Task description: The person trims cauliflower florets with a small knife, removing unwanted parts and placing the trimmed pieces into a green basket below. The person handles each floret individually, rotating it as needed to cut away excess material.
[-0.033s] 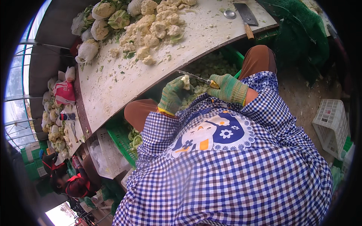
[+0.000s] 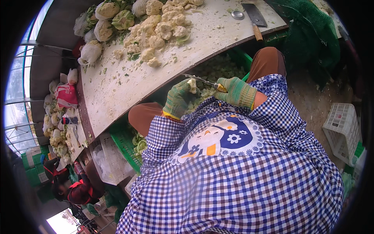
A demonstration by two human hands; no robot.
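My left hand [image 2: 177, 98], in a green and yellow knit glove, pinches a small pale cauliflower floret [image 2: 192, 85]. In the matching glove, my right hand [image 2: 235, 92] is closed round the yellow handle of a small knife [image 2: 210, 82]. Its thin blade points left and passes just above the floret. Both hands are over my lap, above a green crate [image 2: 242, 58] full of cut florets [image 2: 218, 67] under the table edge. On the white table [image 2: 113, 87] ahead lies a heap of cauliflower pieces [image 2: 156, 33].
Net-wrapped cauliflower heads [image 2: 91, 52] lie at the table's far left. A cleaver [image 2: 255, 19] and a round metal lid [image 2: 237, 15] lie far right. Green netting [image 2: 311, 35] hangs beyond. A white crate [image 2: 343, 128] stands on the right; another person [image 2: 76, 187] is at lower left.
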